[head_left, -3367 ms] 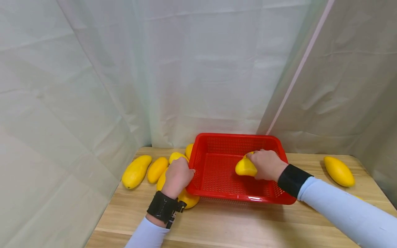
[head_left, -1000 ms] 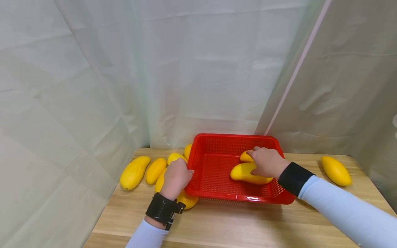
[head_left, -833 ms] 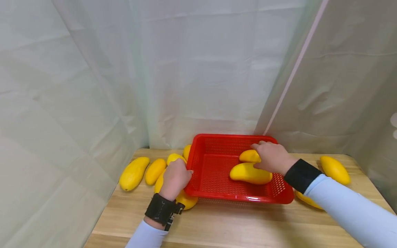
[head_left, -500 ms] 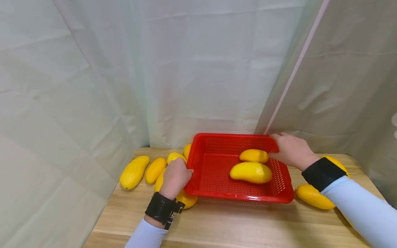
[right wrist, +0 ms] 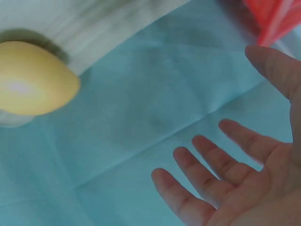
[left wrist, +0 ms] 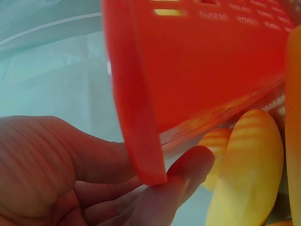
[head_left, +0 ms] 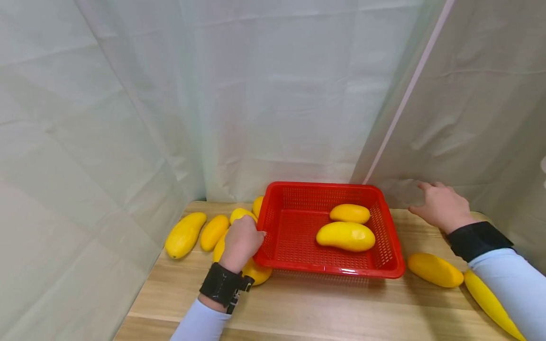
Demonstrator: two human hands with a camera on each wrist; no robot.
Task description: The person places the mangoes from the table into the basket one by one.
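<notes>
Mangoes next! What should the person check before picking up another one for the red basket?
1. Right hand holds nothing, fingers spread: ok.
2. Left hand grips the red basket by its left rim: ok.
3. Room in the basket: two mangoes lie inside, with bare floor to their left: ok.
4. Loose mango on the table near the right hand: ok.
5. Mango behind the right hand: hidden in the head view, cannot tell.
</notes>
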